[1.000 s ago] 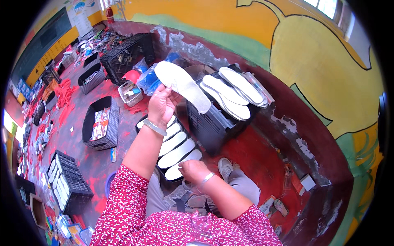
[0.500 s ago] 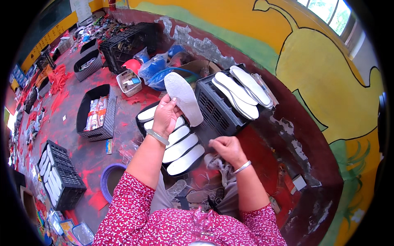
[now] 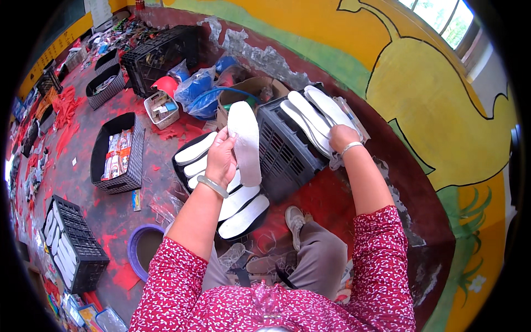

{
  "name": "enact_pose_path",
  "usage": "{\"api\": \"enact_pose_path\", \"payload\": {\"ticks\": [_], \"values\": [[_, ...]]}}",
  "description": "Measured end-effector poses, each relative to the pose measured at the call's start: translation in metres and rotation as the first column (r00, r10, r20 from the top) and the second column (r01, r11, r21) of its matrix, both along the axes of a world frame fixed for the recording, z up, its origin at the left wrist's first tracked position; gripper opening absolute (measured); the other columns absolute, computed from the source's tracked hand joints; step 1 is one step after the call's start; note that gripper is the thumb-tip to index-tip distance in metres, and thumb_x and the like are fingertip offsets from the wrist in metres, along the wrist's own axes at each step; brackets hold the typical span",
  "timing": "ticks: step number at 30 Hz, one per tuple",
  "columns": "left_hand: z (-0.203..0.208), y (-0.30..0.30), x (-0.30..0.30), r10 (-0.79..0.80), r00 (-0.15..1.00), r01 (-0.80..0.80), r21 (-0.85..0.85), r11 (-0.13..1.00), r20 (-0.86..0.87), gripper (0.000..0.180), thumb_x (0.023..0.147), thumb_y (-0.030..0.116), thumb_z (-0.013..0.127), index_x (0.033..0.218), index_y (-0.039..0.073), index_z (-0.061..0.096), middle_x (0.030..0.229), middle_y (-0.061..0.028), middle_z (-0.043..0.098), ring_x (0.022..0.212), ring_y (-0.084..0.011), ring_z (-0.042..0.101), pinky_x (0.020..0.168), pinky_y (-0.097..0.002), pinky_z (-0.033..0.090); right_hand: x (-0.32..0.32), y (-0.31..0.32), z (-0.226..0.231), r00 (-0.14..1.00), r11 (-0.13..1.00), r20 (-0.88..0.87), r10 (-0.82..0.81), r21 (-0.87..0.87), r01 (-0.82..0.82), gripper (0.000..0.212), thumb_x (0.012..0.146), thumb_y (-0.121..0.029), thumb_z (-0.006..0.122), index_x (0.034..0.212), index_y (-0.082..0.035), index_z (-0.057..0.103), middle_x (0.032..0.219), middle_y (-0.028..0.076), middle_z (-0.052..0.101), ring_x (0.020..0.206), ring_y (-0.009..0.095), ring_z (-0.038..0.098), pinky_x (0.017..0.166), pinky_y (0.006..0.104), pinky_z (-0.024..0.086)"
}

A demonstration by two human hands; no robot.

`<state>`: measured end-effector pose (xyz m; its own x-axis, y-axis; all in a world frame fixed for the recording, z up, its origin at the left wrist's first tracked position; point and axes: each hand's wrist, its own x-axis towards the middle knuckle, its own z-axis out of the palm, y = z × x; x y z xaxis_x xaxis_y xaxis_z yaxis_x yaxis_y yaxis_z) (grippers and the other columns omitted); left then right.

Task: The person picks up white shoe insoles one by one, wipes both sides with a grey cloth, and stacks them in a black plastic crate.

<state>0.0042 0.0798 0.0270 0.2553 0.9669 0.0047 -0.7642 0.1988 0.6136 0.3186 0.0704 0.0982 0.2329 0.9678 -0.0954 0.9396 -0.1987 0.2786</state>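
My left hand (image 3: 222, 160) grips a white insole (image 3: 245, 145) upright by its left edge, the thumb on its face. Out to the right, my right hand (image 3: 343, 138) is closed over a crumpled grey cloth (image 3: 336, 161) that hangs below it. It is at the near end of the white insoles (image 3: 310, 117) stacked on a black plastic crate (image 3: 283, 157); its fingertips are hidden. In front of me a dark container (image 3: 178, 162) carries a row of several white insoles (image 3: 244, 216), partly covered by my left arm.
To the left stand a dark woven basket (image 3: 138, 166) with packets, a purple basin (image 3: 133, 252) and a black crate (image 3: 91, 271) of insoles. Farther back are a small white basket (image 3: 176, 117), bagged blue items (image 3: 200, 91) and a large black crate (image 3: 166, 55). A painted wall (image 3: 420, 105) bounds the right.
My right hand has moved from above my lap, up and right, to the insoles on the crate, taking the grey cloth along. The insole in my left hand has turned more upright.
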Motion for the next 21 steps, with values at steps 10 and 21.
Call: {"api": "enact_pose_path", "payload": {"ticks": [10, 21], "values": [[0.003, -0.002, -0.004, -0.044, 0.999, 0.044, -0.019, 0.999, 0.005, 0.037, 0.093, 0.001, 0.037, 0.13, 0.001, 0.042, 0.119, -0.0107, 0.056, 0.107, -0.0193, 0.056, 0.093, -0.0332, 0.044, -0.021, -0.007, 0.011, 0.999, 0.976, 0.04, 0.031, 0.214, -0.038, 0.018, 0.08, -0.012, 0.055, 0.086, -0.007, 0.071, 0.094, 0.015, 0.068, 0.089, 0.03, 0.065, 0.076, 0.0368, 0.052], [0.011, -0.007, -0.018, -0.152, 0.977, 0.17, -0.119, 0.978, 0.148, 0.035, 0.091, 0.008, 0.044, 0.125, 0.002, 0.044, 0.107, -0.0087, 0.062, 0.094, -0.0202, 0.061, 0.086, -0.0336, 0.048, -0.026, -0.117, 0.047, -0.201, 0.936, -0.96, 0.195, 0.121, 0.331, 0.016, 0.086, -0.016, 0.063, 0.081, -0.001, 0.063, 0.068, -0.002, 0.053, 0.059, 0.005, 0.047, 0.054, 0.0207, 0.038]]}}
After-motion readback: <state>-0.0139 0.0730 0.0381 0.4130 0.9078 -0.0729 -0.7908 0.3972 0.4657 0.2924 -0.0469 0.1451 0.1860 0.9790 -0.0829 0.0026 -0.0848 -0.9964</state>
